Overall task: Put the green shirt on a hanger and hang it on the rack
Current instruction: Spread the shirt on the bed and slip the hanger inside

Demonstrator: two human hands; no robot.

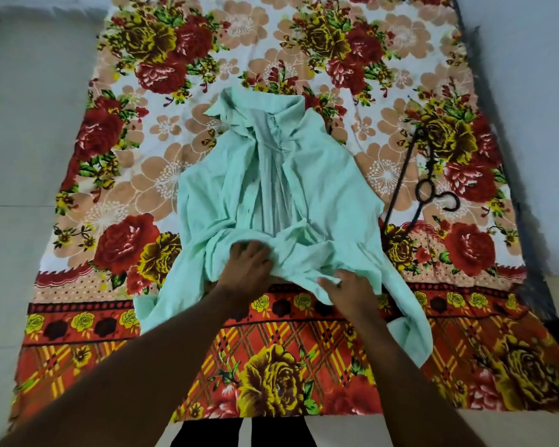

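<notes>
Green shirt (281,188) lies opened on the floral sheet (142,156), its long axis running away from us, collar far and hem near, where our left hand (247,267) and right hand (347,293) each grip bunched hem fabric, with the dark hanger (401,175) just beside it on the right.
</notes>
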